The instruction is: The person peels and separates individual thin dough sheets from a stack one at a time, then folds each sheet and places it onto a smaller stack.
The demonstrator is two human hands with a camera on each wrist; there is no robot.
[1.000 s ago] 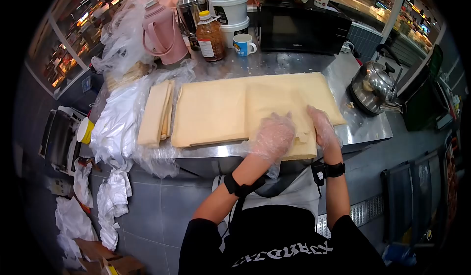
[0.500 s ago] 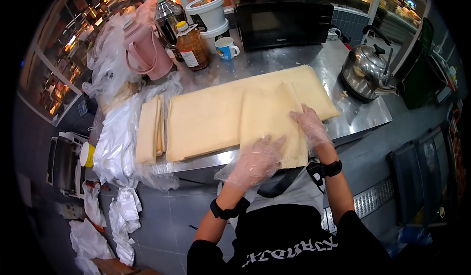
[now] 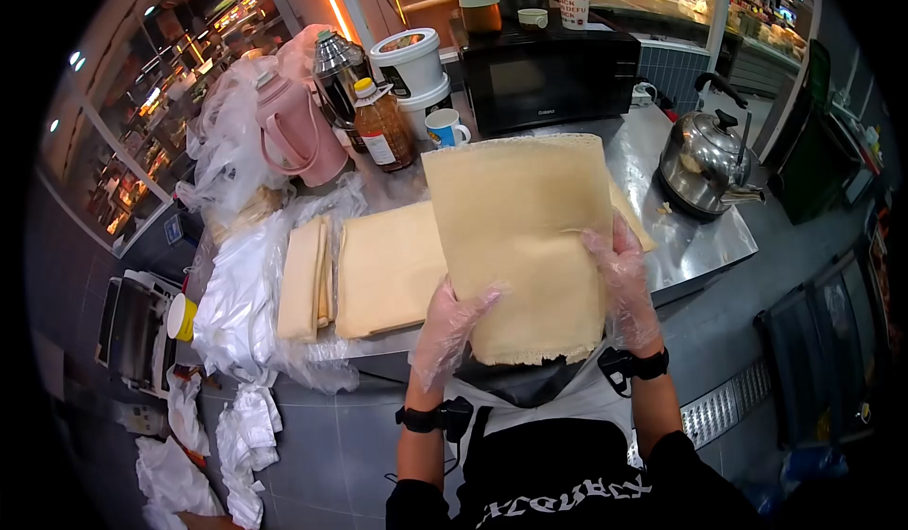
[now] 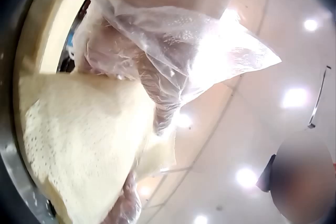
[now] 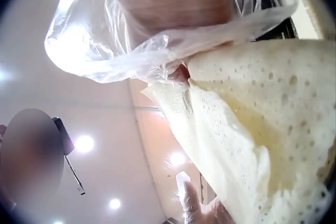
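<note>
Both hands wear clear plastic gloves and hold up a pale yellow sheet (image 3: pixel 525 246) by its two sides, raised above the table. The left hand (image 3: pixel 450 327) pinches its left edge, thumb on the near face, fingers behind. At the right edge the right hand (image 3: pixel 626 275) grips it likewise. In the left wrist view the gloved hand (image 4: pixel 157 50) is over the sheet (image 4: pixel 84 140); the right wrist view shows the sheet's (image 5: pixel 299 92) pitted underside. A flat stack of like sheets (image 3: pixel 388 265) lies behind, partly hidden, with a folded bundle (image 3: pixel 303 284) to its left.
White plastic bags (image 3: pixel 236 275) cover the table's left end. Along the back stand a pink thermos (image 3: pixel 303 128), a yellow-capped bottle (image 3: pixel 383 133), white tubs (image 3: pixel 409 62), a mug (image 3: pixel 445 129) and a black microwave (image 3: pixel 549 81). A steel kettle (image 3: pixel 705 161) stands on the right.
The sheet has been lifted off the stack and stands raised between the hands. The left hand has moved from the stack's front edge to the sheet's left side.
</note>
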